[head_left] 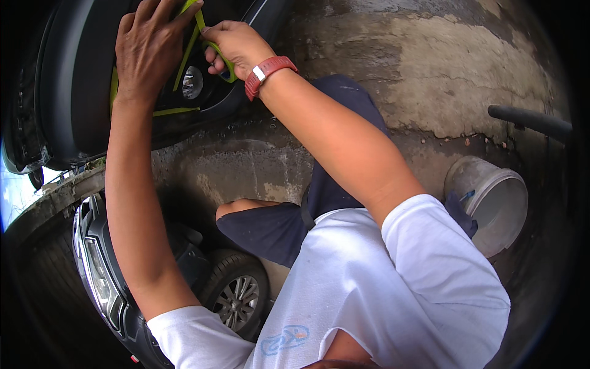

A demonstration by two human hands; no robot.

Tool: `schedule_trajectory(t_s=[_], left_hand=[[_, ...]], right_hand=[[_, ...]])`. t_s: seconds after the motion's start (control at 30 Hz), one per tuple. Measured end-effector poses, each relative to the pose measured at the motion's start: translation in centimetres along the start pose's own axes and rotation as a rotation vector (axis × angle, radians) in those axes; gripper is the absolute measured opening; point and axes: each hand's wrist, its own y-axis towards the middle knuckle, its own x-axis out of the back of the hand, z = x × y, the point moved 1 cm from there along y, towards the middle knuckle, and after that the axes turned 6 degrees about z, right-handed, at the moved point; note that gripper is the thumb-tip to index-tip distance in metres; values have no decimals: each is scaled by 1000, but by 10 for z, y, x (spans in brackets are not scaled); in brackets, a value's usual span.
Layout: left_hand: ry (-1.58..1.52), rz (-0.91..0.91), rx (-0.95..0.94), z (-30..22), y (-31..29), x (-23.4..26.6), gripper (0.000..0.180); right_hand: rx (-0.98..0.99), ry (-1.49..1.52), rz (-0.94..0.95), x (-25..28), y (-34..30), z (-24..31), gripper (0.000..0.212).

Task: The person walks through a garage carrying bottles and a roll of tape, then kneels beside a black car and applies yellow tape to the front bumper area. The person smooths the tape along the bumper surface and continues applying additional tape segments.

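My right hand [236, 48], with a red band on its wrist, is closed on a roll of yellow-green masking tape [228, 69]. A strip of the tape [200, 18] runs up from it toward my left hand. My left hand [149, 52] lies on the black car bumper [86, 80], fingers stretched out and somewhat apart, one digit touching the strip near the top edge. Part of its fingertips falls outside the picture. Between the hands sits a round clear lamp [192, 83] in the bumper. Another strip of tape [177, 112] lies below the lamp.
A second dark car [101, 270], its wheel [236, 298] showing, stands at the lower left. On the right are a whitish bucket [501, 197] with a dark cloth [460, 214] over its rim and a dark pipe [528, 120]. The concrete floor [442, 74] is worn and patchy.
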Motion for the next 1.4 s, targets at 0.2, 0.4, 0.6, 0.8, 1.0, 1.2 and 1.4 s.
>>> schedule_trajectory(t_s=[0.2, 0.4, 0.6, 0.8, 1.0, 1.2, 1.4], left_hand=[[44, 0, 66, -6, 1, 6, 60], [-181, 11, 109, -10, 18, 32, 39], [-127, -106, 200, -14, 27, 5, 27], [-43, -71, 184, -6, 15, -22, 38], [-62, -56, 206, -9, 15, -17, 38], [-93, -15, 190, -8, 21, -8, 35], [-107, -20, 115, -2, 22, 6, 26]], right_hand=[[1, -10, 1, 0, 1, -2, 29], [-5, 12, 3, 2, -1, -2, 29], [-33, -13, 37, 4, 3, 2, 28], [-68, -123, 17, 2, 11, 6, 26], [227, -446, -149, -7, -8, 4, 22], [571, -562, -369, -2, -42, -15, 16], [525, -697, -451, 7, -51, -20, 23]])
